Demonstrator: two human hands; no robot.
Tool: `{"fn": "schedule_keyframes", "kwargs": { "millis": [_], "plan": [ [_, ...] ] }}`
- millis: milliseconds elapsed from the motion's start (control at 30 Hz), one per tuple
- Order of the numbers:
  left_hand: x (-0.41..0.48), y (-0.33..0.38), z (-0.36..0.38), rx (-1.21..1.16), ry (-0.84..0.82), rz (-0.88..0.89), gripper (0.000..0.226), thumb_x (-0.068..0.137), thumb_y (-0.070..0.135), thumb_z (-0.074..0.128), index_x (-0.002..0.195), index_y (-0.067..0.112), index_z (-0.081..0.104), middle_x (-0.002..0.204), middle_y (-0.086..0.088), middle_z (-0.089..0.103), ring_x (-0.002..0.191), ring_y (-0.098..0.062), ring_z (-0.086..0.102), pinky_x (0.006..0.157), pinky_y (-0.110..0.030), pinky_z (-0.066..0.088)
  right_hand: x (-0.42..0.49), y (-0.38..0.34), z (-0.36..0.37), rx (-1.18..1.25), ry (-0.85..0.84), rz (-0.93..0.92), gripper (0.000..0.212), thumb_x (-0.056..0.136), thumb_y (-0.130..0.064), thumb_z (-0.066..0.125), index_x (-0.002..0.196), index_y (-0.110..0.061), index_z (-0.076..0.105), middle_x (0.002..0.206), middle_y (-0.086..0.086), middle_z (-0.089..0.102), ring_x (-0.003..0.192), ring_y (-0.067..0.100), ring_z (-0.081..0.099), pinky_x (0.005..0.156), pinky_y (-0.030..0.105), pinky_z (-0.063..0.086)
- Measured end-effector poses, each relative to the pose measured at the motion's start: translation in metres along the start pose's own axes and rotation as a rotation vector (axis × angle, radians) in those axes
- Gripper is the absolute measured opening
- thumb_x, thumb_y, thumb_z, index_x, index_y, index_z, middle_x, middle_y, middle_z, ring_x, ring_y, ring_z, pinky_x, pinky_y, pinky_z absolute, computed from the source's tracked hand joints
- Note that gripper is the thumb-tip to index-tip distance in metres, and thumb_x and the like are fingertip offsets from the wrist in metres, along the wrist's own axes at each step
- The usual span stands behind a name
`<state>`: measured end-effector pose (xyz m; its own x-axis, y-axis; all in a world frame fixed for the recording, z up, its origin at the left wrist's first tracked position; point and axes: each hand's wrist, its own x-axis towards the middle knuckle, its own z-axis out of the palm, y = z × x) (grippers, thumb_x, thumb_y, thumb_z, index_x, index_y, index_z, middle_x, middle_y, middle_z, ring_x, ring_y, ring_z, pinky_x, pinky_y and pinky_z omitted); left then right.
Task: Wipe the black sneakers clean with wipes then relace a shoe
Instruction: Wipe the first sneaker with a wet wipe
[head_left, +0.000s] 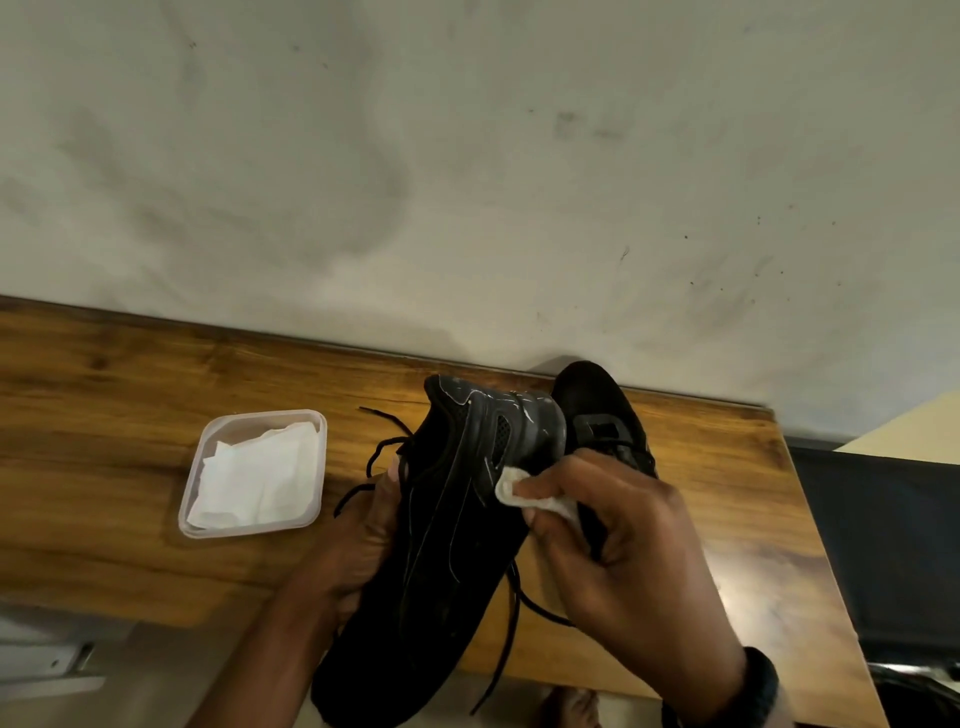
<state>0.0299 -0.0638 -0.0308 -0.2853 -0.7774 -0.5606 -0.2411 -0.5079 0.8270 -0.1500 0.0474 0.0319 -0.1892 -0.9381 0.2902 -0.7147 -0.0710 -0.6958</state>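
Wooden table bears a plastic tub and sneaker.

A: left hand state?
B: curled round the black sneaker from its left side, holding it up. 1 fingertip shows at the shoe's edge. left forearm enters from the bottom.
A: right hand?
B: fingers bent, pinching a white wipe against the sneaker's side. Back of hand faces the camera. black band on that wrist.
A: hands touching?
B: no, 1 on each side of the shoe.
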Motion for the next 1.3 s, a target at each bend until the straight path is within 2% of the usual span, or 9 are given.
{"fn": "schedule_keyframes", "kwargs": {
  "millis": [133,300,433,533,633,733,967,1133,1300],
  "plan": [
    [0.018,-0.023,-0.009,-0.020,0.014,0.003,0.106,0.048,0.103,0.053,0.120,0.026,0.068,0.120,-0.007,0.071,0.112,-0.028,0.068,0.106,-0.056,0.049,0.000,-0.002,0.004,0.014,-0.048,-0.024,0.016,0.087,-0.034,0.063,0.101,-0.032,0.072,0.093,-0.019,0.068,0.079,0.004,0.066,0.060,0.029,0.056],
    [0.010,-0.013,-0.002,0.000,-0.013,0.060,0.104,0.034,0.106,0.051,0.099,0.027,0.071,0.102,-0.003,0.074,0.100,-0.023,0.070,0.096,-0.048,0.054,0.002,-0.006,0.007,0.054,0.198,-0.017,0.016,0.089,-0.023,0.068,0.104,-0.022,0.075,0.093,-0.012,0.067,0.080,0.009,0.066,0.059,0.021,0.052],
    [0.009,-0.012,0.000,-0.004,-0.027,0.053,0.109,0.029,0.105,0.054,0.099,0.023,0.071,0.095,-0.005,0.076,0.097,-0.027,0.071,0.084,-0.041,0.054,0.000,-0.003,0.011,0.011,0.061,-0.011,0.018,0.091,-0.030,0.062,0.105,-0.028,0.072,0.100,-0.015,0.068,0.087,0.008,0.069,0.063,0.029,0.058],
    [0.009,-0.011,-0.001,0.009,-0.001,0.067,0.089,0.051,0.096,0.045,0.097,0.023,0.069,0.097,-0.005,0.074,0.096,-0.024,0.070,0.083,-0.038,0.054,-0.002,-0.001,0.007,-0.064,-0.090,-0.031,0.020,0.089,-0.036,0.058,0.103,-0.033,0.072,0.097,-0.019,0.069,0.084,0.005,0.068,0.063,0.032,0.059],
    [0.008,-0.009,-0.001,0.080,-0.012,0.089,0.096,0.044,0.106,0.040,0.094,0.029,0.071,0.096,-0.002,0.075,0.097,-0.023,0.071,0.092,-0.045,0.055,-0.001,-0.003,0.000,-0.004,0.031,-0.034,0.016,0.088,-0.030,0.062,0.099,-0.029,0.074,0.091,-0.018,0.068,0.075,0.005,0.066,0.058,0.025,0.054],
    [0.003,-0.005,0.002,0.112,-0.070,0.122,0.093,0.040,0.107,0.041,0.083,0.032,0.076,0.079,0.005,0.077,0.085,-0.013,0.073,0.075,-0.029,0.054,0.001,-0.007,0.003,-0.005,0.156,-0.042,0.017,0.090,-0.027,0.065,0.105,-0.025,0.075,0.093,-0.015,0.066,0.074,0.006,0.064,0.058,0.016,0.048],
    [0.004,-0.005,0.000,0.119,-0.042,0.174,0.107,0.025,0.110,0.041,0.086,0.029,0.074,0.078,0.010,0.077,0.082,-0.011,0.073,0.067,-0.024,0.050,0.001,-0.006,0.004,-0.019,-0.056,-0.047,0.023,0.092,-0.029,0.058,0.108,-0.035,0.074,0.102,-0.022,0.068,0.087,-0.001,0.067,0.064,0.025,0.058],
    [-0.005,0.002,0.006,0.102,-0.036,0.263,0.059,0.069,0.082,0.042,0.083,0.031,0.068,0.072,0.012,0.074,0.087,-0.010,0.069,0.064,-0.014,0.047,0.001,-0.011,-0.011,0.117,0.212,-0.033,0.016,0.091,-0.022,0.068,0.103,-0.021,0.078,0.089,-0.015,0.069,0.076,0.004,0.066,0.061,0.009,0.046],
    [-0.006,0.003,0.010,-0.005,-0.118,0.369,0.086,0.029,0.102,0.060,0.079,0.034,0.079,0.076,0.020,0.077,0.075,0.008,0.071,0.063,-0.005,0.050,0.000,-0.013,0.003,0.062,0.219,-0.008,0.028,0.090,-0.019,0.069,0.118,-0.022,0.075,0.094,-0.014,0.068,0.079,0.006,0.065,0.063,0.011,0.047]
  ]
}}
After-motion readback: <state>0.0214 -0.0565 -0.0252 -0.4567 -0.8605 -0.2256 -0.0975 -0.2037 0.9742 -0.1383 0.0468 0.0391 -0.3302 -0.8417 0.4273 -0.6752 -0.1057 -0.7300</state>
